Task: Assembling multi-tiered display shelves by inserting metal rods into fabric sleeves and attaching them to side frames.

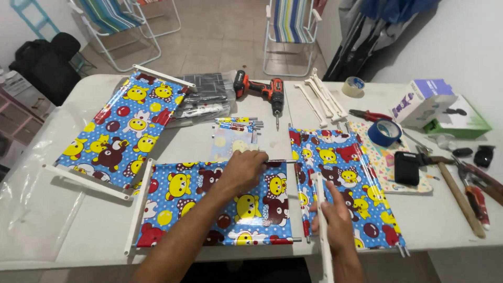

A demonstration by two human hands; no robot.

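White tabletop [251, 141] before you: your left hand [242, 170] presses flat on the blue cartoon-print plastic panel [209, 204], while your right hand [332, 217] grips the white plastic bar [320, 196] lying front-to-back just right of it.

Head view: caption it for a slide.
Left hand presses a cartoon-print fabric panel on the white table; right hand grips a white slat.

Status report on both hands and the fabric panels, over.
Left hand flat on the middle cartoon fabric panel. Right hand gripping a white bar beside it. Cordless drill lies clear.
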